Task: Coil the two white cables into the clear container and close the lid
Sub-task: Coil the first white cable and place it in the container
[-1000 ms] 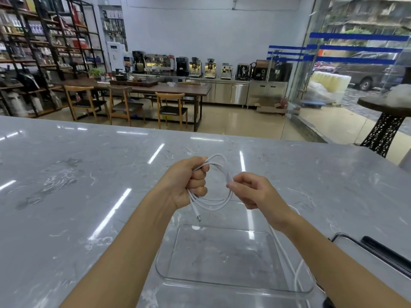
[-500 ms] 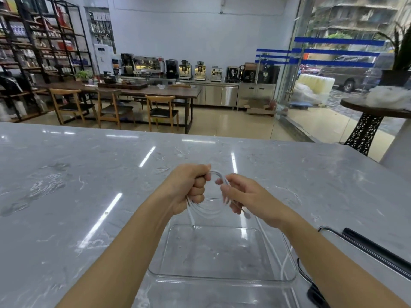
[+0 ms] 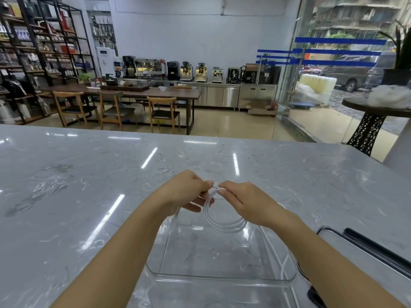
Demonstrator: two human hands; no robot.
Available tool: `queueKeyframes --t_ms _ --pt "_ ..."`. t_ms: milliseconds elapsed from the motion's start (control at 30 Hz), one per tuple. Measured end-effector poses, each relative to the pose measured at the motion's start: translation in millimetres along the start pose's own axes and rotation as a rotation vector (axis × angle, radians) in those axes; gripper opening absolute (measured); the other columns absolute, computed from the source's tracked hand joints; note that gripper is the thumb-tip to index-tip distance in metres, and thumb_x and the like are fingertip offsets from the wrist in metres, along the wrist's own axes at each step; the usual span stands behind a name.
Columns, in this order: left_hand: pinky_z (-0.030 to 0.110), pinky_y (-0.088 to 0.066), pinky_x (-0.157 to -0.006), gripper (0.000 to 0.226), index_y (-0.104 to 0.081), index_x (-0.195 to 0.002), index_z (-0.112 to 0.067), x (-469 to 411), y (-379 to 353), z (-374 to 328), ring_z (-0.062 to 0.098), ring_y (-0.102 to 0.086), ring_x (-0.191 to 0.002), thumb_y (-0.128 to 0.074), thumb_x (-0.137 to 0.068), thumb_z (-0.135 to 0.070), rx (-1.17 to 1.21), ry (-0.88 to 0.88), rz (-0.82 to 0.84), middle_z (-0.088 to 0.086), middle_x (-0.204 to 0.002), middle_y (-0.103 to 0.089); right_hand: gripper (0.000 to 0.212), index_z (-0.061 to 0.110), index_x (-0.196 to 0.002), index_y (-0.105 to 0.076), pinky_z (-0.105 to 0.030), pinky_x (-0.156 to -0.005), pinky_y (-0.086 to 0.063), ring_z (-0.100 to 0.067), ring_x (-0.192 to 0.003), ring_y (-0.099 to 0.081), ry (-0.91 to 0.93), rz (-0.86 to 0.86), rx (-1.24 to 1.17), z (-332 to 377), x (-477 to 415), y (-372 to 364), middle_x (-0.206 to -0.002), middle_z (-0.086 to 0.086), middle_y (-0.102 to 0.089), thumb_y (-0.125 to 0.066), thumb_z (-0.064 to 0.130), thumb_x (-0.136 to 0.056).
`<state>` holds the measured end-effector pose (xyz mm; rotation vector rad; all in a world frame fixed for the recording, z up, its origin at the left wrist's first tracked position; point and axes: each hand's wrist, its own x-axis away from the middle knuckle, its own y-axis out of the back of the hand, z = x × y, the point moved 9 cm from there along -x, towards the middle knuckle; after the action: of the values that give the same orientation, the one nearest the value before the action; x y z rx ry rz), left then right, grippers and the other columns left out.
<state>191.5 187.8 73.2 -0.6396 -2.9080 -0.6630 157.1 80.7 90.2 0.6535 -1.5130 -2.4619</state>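
Coiled white cable [image 3: 224, 223], pinched by both hands' closed grips, hangs over the empty clear container [image 3: 222, 278].

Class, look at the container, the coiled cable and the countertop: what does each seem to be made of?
Clear container: glass or hard clear plastic, glossy; the counter shows through it. White cable: likely soft plastic-sheathed, matte; it bends into smooth loops. Countertop: polished grey stone or a look-alike, veined, mirroring the ceiling lights.
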Motion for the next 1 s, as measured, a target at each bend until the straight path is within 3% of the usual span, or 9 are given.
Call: queueKeyframes --t_ms 100,200,300,333,400,533,667,867,1000 --pt "0.041 -0.056 -0.08 0.023 -0.072 -0.085 -0.004 9.1 -27.2 7.8 0.021 -0.066 -0.102 -0.052 -0.088 -0.015 0.393 0.039 0.375 0.007 -0.096 -0.074 0.03 0.008 -0.102 -0.058 -0.038 -0.064 -0.041 -0.022 -0.061 -0.048 -0.01 -0.032 -0.049 -2.0 1.4 6.2 -0.065 -0.001 -0.053 -0.035 0.028 -0.098" --pt "0.038 -0.057 -0.077 0.018 -0.073 -0.086 -0.002 11.0 -37.3 11.0 0.021 -0.067 -0.096 -0.062 -0.076 -0.013 0.509 0.011 0.464 0.009 -0.097 -0.073 0.029 0.01 -0.1 -0.059 -0.04 -0.069 -0.045 -0.026 -0.07 -0.056 -0.002 -0.029 -0.125 -2.6 0.9 7.0 -0.08 -0.012 -0.065 -0.037 0.028 -0.097" --pt "0.032 -0.057 -0.068 0.006 -0.068 -0.063 -0.003 6.0 -35.0 8.8 0.023 -0.067 -0.083 -0.073 -0.066 -0.003 0.45 -0.047 0.322 0.01 -0.079 -0.072 0.027 0.013 -0.091 -0.06 -0.032 -0.065 -0.045 -0.017 -0.066 -0.056 -0.008 -0.027 -0.187 -5.6 0.1 4.6 -0.074 0.001 -0.065 -0.039 0.029 -0.096" --pt "0.031 -0.057 -0.066 0.013 -0.067 -0.057 -0.005 4.6 -31.4 6.1 0.025 -0.068 -0.077 -0.076 -0.065 0.0 0.386 -0.077 0.247 0.009 -0.073 -0.071 0.025 0.015 -0.086 -0.06 -0.022 -0.061 -0.043 -0.006 -0.062 -0.053 -0.019 -0.036 -0.221 -8.0 0.3 4.4 -0.068 0.013 -0.062 -0.04 0.028 -0.096" --pt "0.031 -0.058 -0.058 0.026 -0.058 -0.053 -0.01 3.8 -22.7 1.0 0.026 -0.069 -0.061 -0.079 -0.062 0.003 0.276 -0.14 0.086 0.008 -0.066 -0.07 0.022 0.023 -0.082 -0.058 -0.013 -0.057 -0.037 0.001 -0.055 -0.048 -0.046 -0.067 -0.272 -12.7 1.3 6.0 -0.057 0.019 -0.055 -0.041 0.028 -0.096" --pt "0.038 -0.059 -0.058 0.043 -0.04 -0.072 -0.014 6.8 -6.2 -2.3 0.026 -0.069 -0.057 -0.08 -0.063 -0.004 -0.01 -0.177 -0.243 0.012 -0.075 -0.065 0.023 0.016 -0.09 -0.06 -0.018 -0.054 -0.035 -0.004 -0.053 -0.04 -0.047 -0.115 -0.291 -17.4 4.2 11.8 -0.06 0.01 -0.047 -0.043 0.03 -0.095" --pt "0.043 -0.056 -0.056 0.029 -0.036 -0.074 -0.019 12.8 -4.9 -5.6 0.017 -0.066 -0.052 -0.061 -0.077 -0.005 -0.228 -0.25 -0.457 0.01 -0.07 -0.063 0.022 0.011 -0.09 -0.059 -0.022 -0.053 -0.033 -0.007 -0.051 -0.038 0.009 -0.128 -0.284 -9.2 6.2 9.5 -0.059 0.007 -0.046 -0.044 0.027 -0.095" --pt "0.05 -0.053 -0.056 0.019 -0.031 -0.091 -0.022 23.2 0.8 -9.8 0.029 -0.062 -0.056 -0.046 -0.089 -0.011 -0.153 -0.357 -0.641 0.005 -0.08 -0.055 0.016 0.012 -0.101 -0.059 -0.018 -0.052 -0.031 -0.008 -0.049 -0.04 0.114 -0.301 -0.128 6.6 11.0 23.2 -0.057 0.02 -0.042 -0.05 0.023 -0.093" --pt "0.039 -0.051 -0.063 0.026 -0.038 -0.089 -0.018 16.7 10.9 0.9 0.019 -0.055 -0.071 -0.057 -0.086 -0.034 0.054 -0.21 -0.599 0.0 -0.088 -0.047 0.023 0.01 -0.102 -0.066 -0.019 -0.046 -0.036 -0.01 -0.048 -0.048 0.358 -0.473 0.144 41.2 22.3 42.0 -0.061 0.002 -0.062 -0.055 0.024 -0.088"
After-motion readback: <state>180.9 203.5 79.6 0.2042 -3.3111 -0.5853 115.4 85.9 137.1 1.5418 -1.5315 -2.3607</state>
